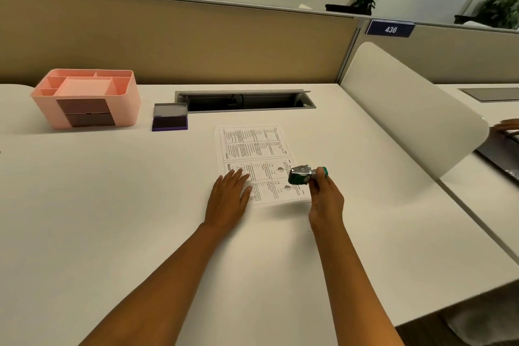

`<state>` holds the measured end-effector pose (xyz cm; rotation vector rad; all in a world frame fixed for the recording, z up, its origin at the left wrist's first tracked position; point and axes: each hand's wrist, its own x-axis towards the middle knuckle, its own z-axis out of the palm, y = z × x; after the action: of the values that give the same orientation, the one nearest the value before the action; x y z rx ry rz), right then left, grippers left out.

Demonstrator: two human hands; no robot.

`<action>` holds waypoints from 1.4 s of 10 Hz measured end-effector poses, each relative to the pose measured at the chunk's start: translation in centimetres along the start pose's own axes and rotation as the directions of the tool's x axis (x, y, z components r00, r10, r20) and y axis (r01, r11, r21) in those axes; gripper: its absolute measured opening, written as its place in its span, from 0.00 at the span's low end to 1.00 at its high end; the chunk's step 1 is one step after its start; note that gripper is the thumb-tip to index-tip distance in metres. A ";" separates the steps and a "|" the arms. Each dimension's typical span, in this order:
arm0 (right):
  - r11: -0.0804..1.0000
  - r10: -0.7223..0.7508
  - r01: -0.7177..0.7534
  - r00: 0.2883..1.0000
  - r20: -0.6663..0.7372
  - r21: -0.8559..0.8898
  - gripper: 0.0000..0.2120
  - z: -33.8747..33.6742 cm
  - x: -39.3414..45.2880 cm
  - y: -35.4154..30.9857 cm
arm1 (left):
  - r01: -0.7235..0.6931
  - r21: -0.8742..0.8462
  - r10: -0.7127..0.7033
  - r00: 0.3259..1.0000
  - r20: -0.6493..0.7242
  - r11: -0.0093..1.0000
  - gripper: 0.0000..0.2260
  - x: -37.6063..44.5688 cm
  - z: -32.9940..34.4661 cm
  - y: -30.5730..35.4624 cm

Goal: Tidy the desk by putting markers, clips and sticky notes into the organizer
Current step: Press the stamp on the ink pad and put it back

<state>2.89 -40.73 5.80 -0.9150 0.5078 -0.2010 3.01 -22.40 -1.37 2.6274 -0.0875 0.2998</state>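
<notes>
Both hands work the printed sheet [257, 163]: left hand [229, 199] flat, right hand [325, 195] gripping a green-handled stamp [302, 175] that may smudge if tilted (pink organizer [87, 98] waits at ten o'clock).

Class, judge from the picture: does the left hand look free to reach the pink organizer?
Probably yes. The left hand lies flat and holds nothing, and bare desk separates it from the pink organizer. It may need a stretch.
</notes>
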 end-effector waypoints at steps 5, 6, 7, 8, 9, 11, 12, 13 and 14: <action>0.512 -0.531 0.522 0.816 0.226 -0.682 0.16 -1.9 0.5 2.7 | -0.028 0.045 0.023 0.994 0.109 0.999 0.21 1.8 2.1 2.0; 0.423 -0.547 0.556 0.786 0.288 -0.715 0.17 -2.1 0.6 3.0 | -0.032 0.055 0.026 0.994 0.107 0.998 0.22 1.7 2.4 1.9; 0.385 -0.551 0.575 0.771 0.320 -0.722 0.18 -2.2 0.6 3.2 | -0.044 0.072 0.035 0.993 0.110 0.996 0.22 1.6 2.6 1.8; 0.348 -0.556 0.592 0.755 0.348 -0.727 0.18 -2.1 0.6 3.3 | -0.054 0.088 0.043 0.992 0.123 0.995 0.22 1.6 2.7 1.6; 0.323 -0.575 0.617 0.730 0.369 -0.718 0.18 -1.9 0.5 3.3 | -0.055 0.090 0.043 0.991 0.130 0.994 0.22 1.6 2.7 1.6; 0.221 -0.563 0.628 0.707 0.428 -0.746 0.18 -2.2 0.4 4.1 | -0.057 0.103 0.043 0.991 0.130 0.993 0.22 1.6 2.8 1.6; 0.161 -0.554 0.632 0.693 0.461 -0.758 0.18 -2.4 0.5 4.4 | -0.055 0.099 0.042 0.990 0.131 0.994 0.22 1.6 2.8 1.6; 0.101 -0.549 0.630 0.681 0.485 -0.770 0.17 -2.0 0.9 4.0 | -0.057 0.105 0.043 0.990 0.131 0.993 0.22 1.6 2.7 1.6; 0.072 -0.539 0.611 0.689 0.484 -0.789 0.17 -1.6 1.1 4.0 | -0.057 0.105 0.042 0.990 0.132 0.993 0.23 1.6 2.6 1.7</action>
<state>2.86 -39.86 1.48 -2.3133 0.0808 -0.6710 4.84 -25.15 -2.48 2.7545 -0.1852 0.1541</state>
